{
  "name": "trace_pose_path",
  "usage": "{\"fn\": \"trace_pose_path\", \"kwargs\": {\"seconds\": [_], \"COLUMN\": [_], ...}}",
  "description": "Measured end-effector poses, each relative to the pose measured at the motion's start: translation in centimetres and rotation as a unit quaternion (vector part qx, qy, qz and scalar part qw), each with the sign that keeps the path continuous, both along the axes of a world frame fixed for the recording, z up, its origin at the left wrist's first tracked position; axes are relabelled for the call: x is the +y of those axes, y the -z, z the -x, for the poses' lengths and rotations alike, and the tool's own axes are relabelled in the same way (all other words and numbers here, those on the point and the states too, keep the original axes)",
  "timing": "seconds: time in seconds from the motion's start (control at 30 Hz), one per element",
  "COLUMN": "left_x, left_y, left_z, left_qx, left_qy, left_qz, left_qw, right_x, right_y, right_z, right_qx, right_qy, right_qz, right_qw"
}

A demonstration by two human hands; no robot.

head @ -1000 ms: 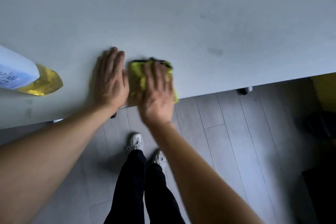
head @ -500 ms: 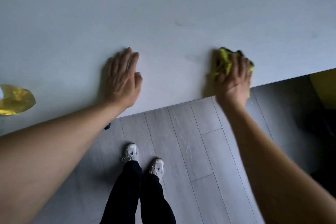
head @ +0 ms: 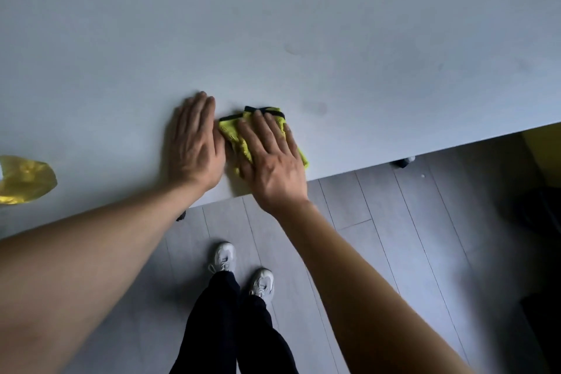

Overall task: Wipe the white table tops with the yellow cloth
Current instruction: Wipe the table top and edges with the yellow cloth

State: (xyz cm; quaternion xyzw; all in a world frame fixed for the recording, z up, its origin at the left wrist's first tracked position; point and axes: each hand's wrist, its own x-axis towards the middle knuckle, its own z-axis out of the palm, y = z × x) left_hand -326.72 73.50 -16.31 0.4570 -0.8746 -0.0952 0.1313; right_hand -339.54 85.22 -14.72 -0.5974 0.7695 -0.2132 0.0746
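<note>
With the right hand (head: 273, 158) flat on the yellow cloth (head: 235, 135) at the table (head: 364, 24) edge and the left hand (head: 194, 146) flat beside it, the cloth could slip off.

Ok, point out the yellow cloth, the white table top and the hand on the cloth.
Yellow cloth (head: 235, 138): head view, exposed left fold.
White table top (head: 334, 39): head view, bare middle.
Right hand (head: 273, 158): head view, back of hand.

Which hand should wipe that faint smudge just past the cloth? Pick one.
The right hand. It already presses flat on the cloth, and the smudge lies on its side. The left hand rests bare on the table.
</note>
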Motion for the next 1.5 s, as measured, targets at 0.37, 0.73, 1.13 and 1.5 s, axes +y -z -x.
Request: {"fn": "trace_pose_path", "kwargs": {"seconds": [0.37, 0.73, 1.13, 1.5], "left_x": [-0.1, -0.2, -0.2, -0.2], "left_y": [-0.6, -1.0, -1.3, -1.6], "left_z": [0.4, 0.7, 0.8, 1.2], "left_qx": [-0.047, -0.030, -0.063, -0.057], "left_qy": [-0.002, -0.013, -0.015, -0.031], "left_qz": [0.000, 0.008, -0.006, -0.027], "left_qw": [0.999, 0.999, 0.998, 0.998], "right_x": [1.2, -6.5, -8.8, -13.0], "right_y": [0.8, 0.2, 0.2, -0.1], "right_z": [19.6, 2.4, 19.1, 5.3], "right_qx": [0.007, 0.021, -0.002, 0.017], "right_qy": [0.296, 0.065, 0.273, 0.018], "right_qz": [-0.054, -0.030, -0.070, -0.027], "right_qw": [0.954, 0.997, 0.960, 0.999]}}
